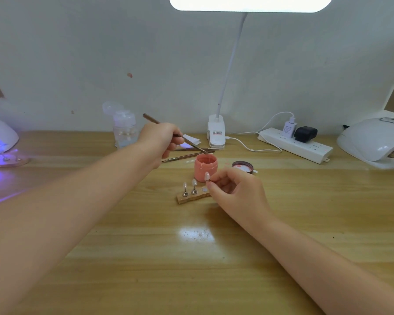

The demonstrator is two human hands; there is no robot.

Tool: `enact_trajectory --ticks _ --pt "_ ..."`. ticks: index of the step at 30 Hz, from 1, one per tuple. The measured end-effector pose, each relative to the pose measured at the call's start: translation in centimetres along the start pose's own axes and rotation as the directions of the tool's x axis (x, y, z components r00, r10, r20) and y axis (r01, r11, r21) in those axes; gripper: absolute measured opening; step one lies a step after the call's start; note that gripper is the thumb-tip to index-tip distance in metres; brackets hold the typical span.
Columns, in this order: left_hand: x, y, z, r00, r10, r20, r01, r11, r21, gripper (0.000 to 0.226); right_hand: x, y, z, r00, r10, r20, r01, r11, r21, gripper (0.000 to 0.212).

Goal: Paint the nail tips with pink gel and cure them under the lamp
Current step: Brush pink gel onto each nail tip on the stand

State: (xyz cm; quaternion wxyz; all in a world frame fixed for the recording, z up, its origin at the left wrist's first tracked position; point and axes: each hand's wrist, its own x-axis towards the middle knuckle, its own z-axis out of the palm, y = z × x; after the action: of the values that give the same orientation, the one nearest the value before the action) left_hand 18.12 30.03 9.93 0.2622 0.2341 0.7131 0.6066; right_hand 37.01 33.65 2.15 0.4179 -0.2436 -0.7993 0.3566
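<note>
Brush (168, 129) tip hidden inside pink jar (205, 167)

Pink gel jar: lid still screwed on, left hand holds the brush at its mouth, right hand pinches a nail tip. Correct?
One error: the pink gel jar is open; its lid lies on the table to its right, per the head view. The rest holds: the left hand holds the brush at its mouth, and the right hand pinches a nail tip.
</note>
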Motion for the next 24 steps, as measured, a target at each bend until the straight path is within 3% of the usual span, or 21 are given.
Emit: enact_trajectory --ticks 13,18,24 --pt "0.6 -2.5 -2.2 0.983 -0.183 0.013 0.183 0.976 -0.120 0.020 0.0 0.0 0.0 1.000 -0.009 0.007 0.009 1.000 -0.018 0.009" --pt "0.6 -3.0 -3.1 0.985 -0.164 -0.047 0.153 0.973 -0.173 0.017 0.0 0.0 0.0 1.000 -0.008 0.008 0.008 1.000 -0.021 0.008" --pt "0.0 -2.7 -2.4 0.989 -0.145 0.039 0.150 0.946 -0.287 0.019 0.0 0.1 0.0 1.000 -0.012 0.011 0.013 1.000 -0.019 0.009"
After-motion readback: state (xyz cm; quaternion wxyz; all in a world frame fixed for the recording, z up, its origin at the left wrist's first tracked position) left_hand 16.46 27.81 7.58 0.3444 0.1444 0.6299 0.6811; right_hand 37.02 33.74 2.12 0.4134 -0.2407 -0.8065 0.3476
